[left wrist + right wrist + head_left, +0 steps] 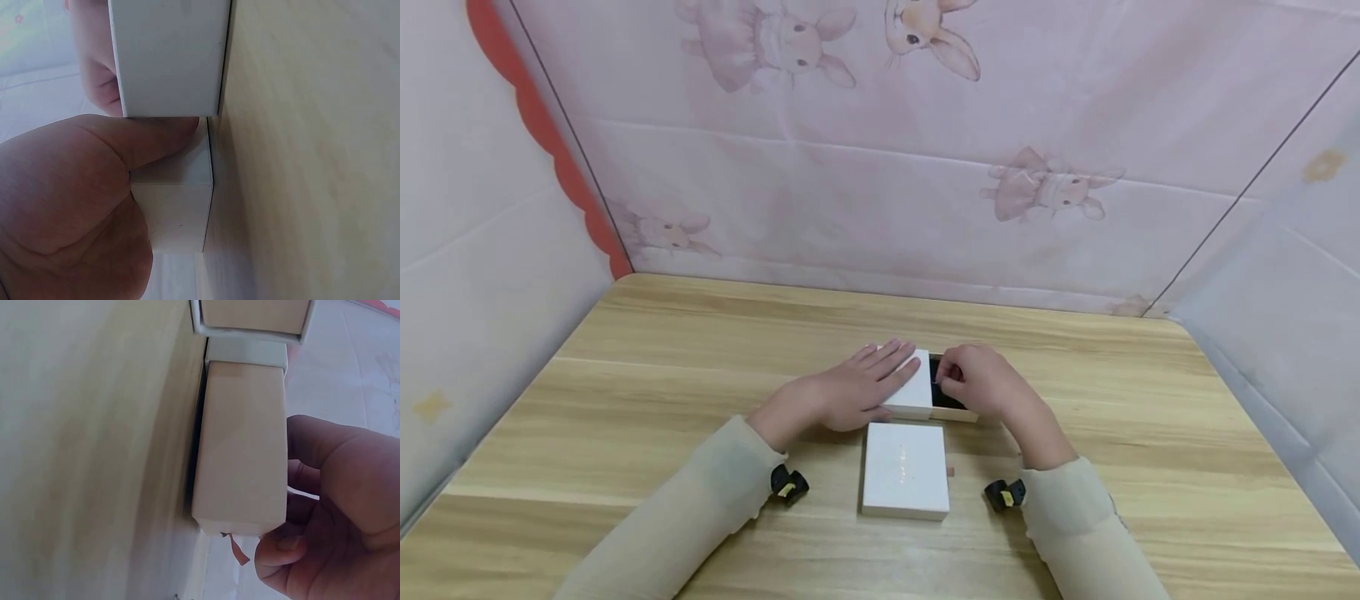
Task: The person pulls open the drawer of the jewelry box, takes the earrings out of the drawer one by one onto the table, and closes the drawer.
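My left hand (856,392) lies flat with fingers spread on the white sleeve of a slide-out box (913,392). Its thumb presses the near side of that box (172,215) in the left wrist view. To the right, the pale drawer (242,444) is pulled partly out, showing a black inside (946,395). My right hand (988,379) reaches over this drawer with bent fingers. Thumb and index pinch a small thin pale thing (937,382) there, its kind too small to tell. The drawer wall hides these fingertips in the right wrist view.
A second white box (906,468) with gold lettering lies nearer me, shut, a small pink ribbon tab (951,472) at its right side. Both stand on a wooden table (700,358). A rabbit-print cloth (880,208) hangs behind the table, with cloth walls on both sides.
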### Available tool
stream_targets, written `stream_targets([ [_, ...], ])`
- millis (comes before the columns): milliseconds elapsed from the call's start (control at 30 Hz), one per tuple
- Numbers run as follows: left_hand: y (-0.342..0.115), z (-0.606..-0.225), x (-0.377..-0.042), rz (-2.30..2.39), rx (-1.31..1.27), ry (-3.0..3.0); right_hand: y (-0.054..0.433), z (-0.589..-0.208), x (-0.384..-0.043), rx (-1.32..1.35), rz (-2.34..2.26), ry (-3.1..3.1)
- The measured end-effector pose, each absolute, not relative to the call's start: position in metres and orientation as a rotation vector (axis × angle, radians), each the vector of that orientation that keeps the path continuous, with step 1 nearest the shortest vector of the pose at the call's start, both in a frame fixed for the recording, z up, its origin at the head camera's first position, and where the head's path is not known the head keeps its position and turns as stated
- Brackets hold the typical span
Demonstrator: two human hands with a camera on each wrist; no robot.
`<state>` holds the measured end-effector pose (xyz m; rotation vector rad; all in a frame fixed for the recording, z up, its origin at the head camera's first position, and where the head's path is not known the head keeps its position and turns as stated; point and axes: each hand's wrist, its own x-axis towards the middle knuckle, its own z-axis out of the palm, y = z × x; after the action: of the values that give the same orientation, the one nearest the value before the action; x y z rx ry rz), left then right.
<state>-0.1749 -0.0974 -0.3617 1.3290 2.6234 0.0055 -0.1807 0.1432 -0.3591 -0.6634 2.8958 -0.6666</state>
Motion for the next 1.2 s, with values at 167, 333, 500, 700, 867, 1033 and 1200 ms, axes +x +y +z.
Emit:
stream_targets([
  [167,-0.097,-0.361,-0.174,0.010,1.331,2.625,0.145,-0.360,-0.182,-0.696,-0.681,2.898],
  [333,-0.097,-0.361,-0.173,0.021,1.310,2.627,0.146,-0.360,-0.182,-0.707,-0.687,2.902],
  [500,-0.097,-0.362,-0.173,0.018,1.303,2.631,0.146,-0.358,-0.182,-0.674,-0.715,2.899],
  [700,-0.096,-0.364,-0.175,0.030,1.310,2.621,0.150,-0.356,-0.181,-0.621,-0.745,2.893],
  [867,-0.096,-0.361,-0.175,0.034,1.324,2.622,0.152,-0.354,-0.181,-0.585,-0.792,2.873],
  [1033,-0.096,-0.360,-0.174,0.025,1.320,2.622,0.155,-0.352,-0.180,-0.544,-0.829,2.849],
  [1200,-0.097,-0.360,-0.174,0.029,1.310,2.619,0.158,-0.349,-0.181,-0.522,-0.849,2.838],
])
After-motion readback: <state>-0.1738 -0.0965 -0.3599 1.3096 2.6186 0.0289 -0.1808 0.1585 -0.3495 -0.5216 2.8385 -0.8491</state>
